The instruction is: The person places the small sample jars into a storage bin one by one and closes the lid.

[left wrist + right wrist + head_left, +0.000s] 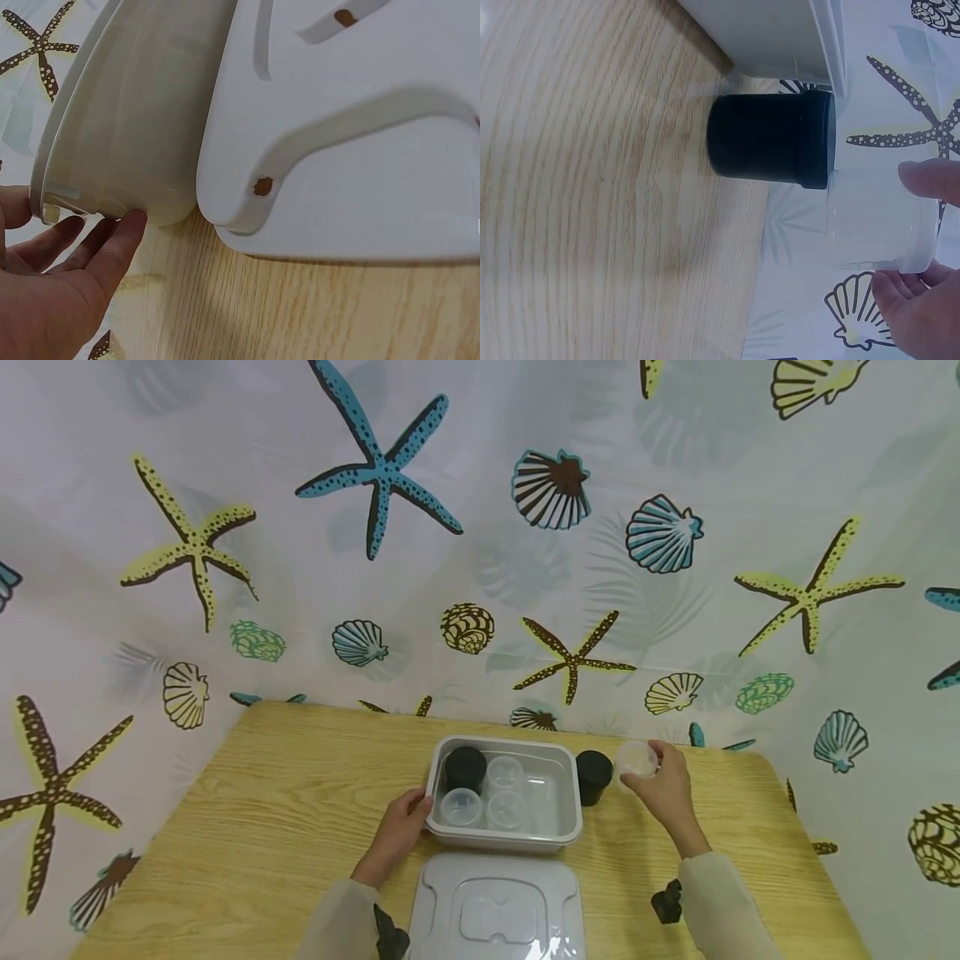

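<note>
My left hand (397, 835) grips the left rim of a white plastic bin (504, 841); in the left wrist view the thumb is at the rim and the fingers (112, 251) lie beneath it. Inside the bin's left half are a black jar (465, 767) and three clear plastic jars, one (461, 808) at the front left. My right hand (667, 789) pinches another clear jar (874, 221) near its top, thumb on one side and fingers on the other. That jar hangs above the table, right of a black lidded jar (769, 136) standing upright against the bin's right side.
A white bin lid (498, 910) lies flat on the wooden table (285, 802), in front of the bin. Behind the table hangs a sheet (480, 568) printed with starfish and shells. Small black devices are on both wrists.
</note>
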`<state>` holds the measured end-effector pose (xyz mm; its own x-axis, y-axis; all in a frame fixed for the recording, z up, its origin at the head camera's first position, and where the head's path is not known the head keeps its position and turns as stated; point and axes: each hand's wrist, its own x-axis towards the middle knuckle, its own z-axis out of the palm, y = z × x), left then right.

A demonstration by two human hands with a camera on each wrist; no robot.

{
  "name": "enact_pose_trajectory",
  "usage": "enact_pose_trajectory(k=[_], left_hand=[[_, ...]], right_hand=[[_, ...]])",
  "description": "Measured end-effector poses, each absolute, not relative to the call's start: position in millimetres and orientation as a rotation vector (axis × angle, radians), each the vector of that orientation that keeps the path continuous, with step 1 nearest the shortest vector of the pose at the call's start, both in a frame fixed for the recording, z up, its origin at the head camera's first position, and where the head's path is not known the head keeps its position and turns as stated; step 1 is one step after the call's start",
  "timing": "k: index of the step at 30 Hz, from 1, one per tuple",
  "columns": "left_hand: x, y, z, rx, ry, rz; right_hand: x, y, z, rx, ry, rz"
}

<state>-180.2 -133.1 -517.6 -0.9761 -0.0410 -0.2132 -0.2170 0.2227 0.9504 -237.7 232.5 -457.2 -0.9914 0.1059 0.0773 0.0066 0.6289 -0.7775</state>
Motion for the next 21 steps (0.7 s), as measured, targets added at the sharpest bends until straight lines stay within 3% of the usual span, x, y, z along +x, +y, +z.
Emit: enact_pose_trajectory(k=[21], left_hand=[[-183, -134, -526, -0.239, 2.355, 1.859]], right_hand=[[-242, 205, -459, -0.037, -2.702, 1.314]])
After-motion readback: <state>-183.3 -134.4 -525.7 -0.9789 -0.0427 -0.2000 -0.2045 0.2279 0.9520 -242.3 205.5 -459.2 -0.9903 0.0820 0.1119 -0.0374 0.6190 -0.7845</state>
